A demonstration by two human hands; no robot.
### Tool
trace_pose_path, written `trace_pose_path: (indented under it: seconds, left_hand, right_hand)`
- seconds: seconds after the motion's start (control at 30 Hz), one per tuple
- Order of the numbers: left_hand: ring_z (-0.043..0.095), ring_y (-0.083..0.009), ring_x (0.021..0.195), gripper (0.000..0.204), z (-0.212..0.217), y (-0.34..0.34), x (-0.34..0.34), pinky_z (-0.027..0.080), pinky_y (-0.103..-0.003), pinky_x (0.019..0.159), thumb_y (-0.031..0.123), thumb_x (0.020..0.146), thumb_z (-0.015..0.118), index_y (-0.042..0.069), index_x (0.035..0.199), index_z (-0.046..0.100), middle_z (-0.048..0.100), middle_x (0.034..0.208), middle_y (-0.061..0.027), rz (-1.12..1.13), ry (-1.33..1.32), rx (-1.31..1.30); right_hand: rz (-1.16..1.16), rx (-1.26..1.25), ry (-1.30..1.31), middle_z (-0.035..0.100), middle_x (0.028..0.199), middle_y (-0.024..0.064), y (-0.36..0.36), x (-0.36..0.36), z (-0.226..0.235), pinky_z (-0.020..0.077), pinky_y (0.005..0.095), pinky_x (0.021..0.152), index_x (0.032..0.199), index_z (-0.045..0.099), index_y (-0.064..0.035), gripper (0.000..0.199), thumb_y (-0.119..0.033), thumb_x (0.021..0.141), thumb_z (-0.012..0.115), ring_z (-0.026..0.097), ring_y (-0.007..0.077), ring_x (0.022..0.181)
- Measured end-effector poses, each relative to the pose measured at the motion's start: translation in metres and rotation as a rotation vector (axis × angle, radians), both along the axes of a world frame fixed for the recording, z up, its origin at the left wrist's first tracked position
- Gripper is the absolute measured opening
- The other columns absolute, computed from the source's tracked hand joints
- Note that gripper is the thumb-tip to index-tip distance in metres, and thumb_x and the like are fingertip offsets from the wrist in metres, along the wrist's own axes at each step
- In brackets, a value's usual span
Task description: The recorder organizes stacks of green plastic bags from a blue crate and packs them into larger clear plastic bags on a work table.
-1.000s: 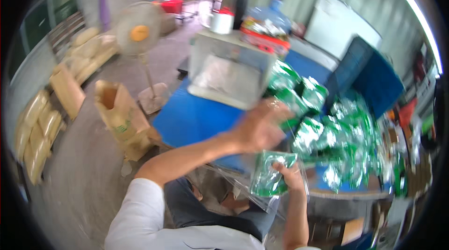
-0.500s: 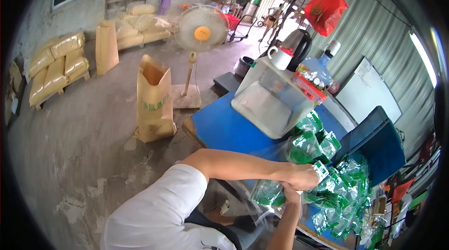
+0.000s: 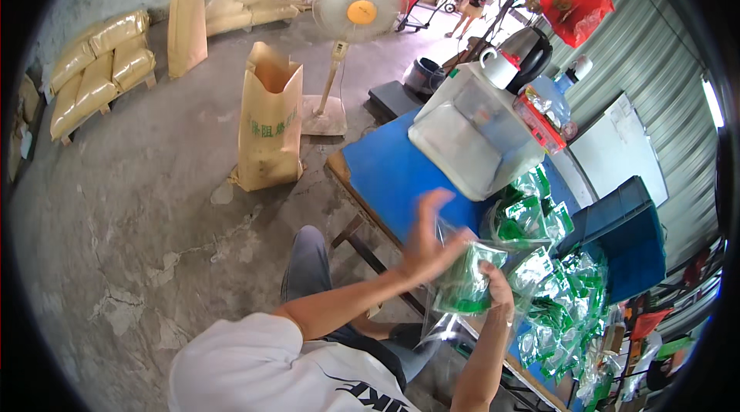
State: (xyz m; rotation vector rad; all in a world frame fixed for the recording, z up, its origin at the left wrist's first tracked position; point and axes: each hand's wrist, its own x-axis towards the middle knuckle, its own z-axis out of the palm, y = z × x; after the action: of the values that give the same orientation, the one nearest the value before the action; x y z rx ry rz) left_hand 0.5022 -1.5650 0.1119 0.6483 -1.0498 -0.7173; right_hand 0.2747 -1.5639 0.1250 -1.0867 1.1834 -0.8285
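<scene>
My right hand (image 3: 499, 286) grips a clear plastic bag (image 3: 518, 245) that has green-and-clear packets (image 3: 467, 281) inside, its thumb lying over their front. My left hand (image 3: 433, 241) is at the bag's left side, fingers spread and smeared by motion. Whether its fingertips touch the film is hard to see. To the right of the bag, a heap of green-and-clear packets (image 3: 566, 312) covers that end of the blue tabletop (image 3: 381, 169). More filled bags (image 3: 524, 215) of such packets stand behind my hands.
A dark blue bin (image 3: 628, 227) lies tipped beside the heap. On the table's far part stands a translucent tub (image 3: 455, 146) with a white jug (image 3: 499, 69) above it. An open paper sack (image 3: 270, 134) and a standing fan (image 3: 339, 65) are on the floor at left.
My left hand has come away from the right and moved left, its fingers opening. The bag of packets has come up into plain sight. The whole view has shifted.
</scene>
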Motion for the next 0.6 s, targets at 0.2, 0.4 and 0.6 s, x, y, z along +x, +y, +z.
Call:
trace_pose_path:
  seconds: [0.2, 0.4, 0.6]
  left_hand:
    - [0.054, -0.0236, 0.120, 0.078, -0.068, -0.013, 0.028, 0.044, -0.038, 0.103, 0.062, 0.088, 0.066, 0.001, 0.135, 0.048, 0.056, 0.130, -0.0154, -0.724, 0.480, 0.711]
    - [0.063, -0.0171, 0.106, 0.072, -0.055, -0.002, 0.040, 0.050, -0.036, 0.095, 0.071, 0.089, 0.055, 0.007, 0.123, 0.060, 0.066, 0.117, -0.0055, -0.962, 0.650, 0.699]
    - [0.063, -0.0147, 0.103, 0.073, -0.066, -0.005, 0.032, 0.052, -0.036, 0.091, 0.071, 0.090, 0.053, 0.008, 0.126, 0.058, 0.066, 0.115, -0.0042, -0.935, 0.618, 0.821]
  right_hand:
    - [0.034, 0.135, 0.046, 0.068, 0.106, 0.0053, -0.024, 0.053, -0.004, 0.0526, 0.0309, 0.084, 0.120, 0.062, 0.0002, 0.051, -0.034, 0.084, 0.074, 0.065, 0.0154, 0.092]
    - [-0.032, 0.198, -0.085, 0.069, 0.105, 0.0054, -0.038, 0.061, -0.025, 0.0557, 0.0304, 0.077, 0.119, 0.062, -0.0003, 0.051, -0.035, 0.084, 0.076, 0.068, 0.0165, 0.089]
    - [0.042, 0.314, -0.225, 0.070, 0.102, 0.0072, -0.041, 0.051, -0.029, 0.0583, 0.0338, 0.079, 0.119, 0.062, -0.0038, 0.048, -0.034, 0.084, 0.075, 0.069, 0.0196, 0.087]
